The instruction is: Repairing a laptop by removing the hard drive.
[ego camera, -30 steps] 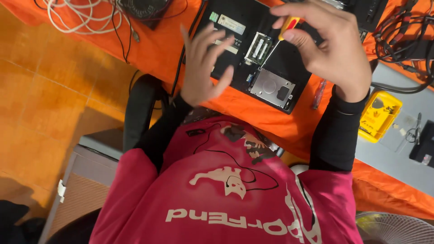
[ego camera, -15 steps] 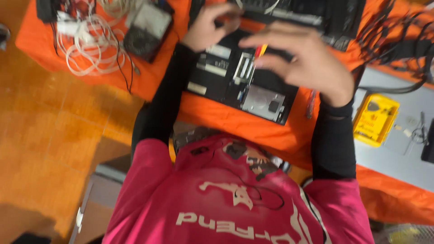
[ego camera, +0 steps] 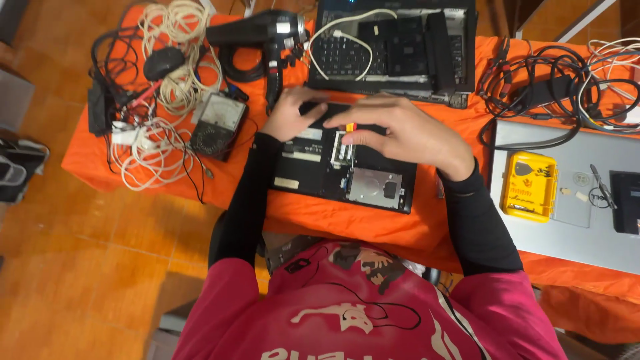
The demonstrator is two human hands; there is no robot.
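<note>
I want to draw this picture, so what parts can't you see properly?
Head view only:
- Screwdriver tip: too small to tell where it meets the open laptop base.
- Laptop base's far edge: covered by the left hand and right hand.
- Second laptop: cut off by the top edge.
- Meter dial: too small.

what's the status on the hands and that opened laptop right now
Right hand grip on small screwdriver, tip down in opened laptop base. Left hand pressed on base's far edge. Silver drive beside tip, nothing blocking.
</note>
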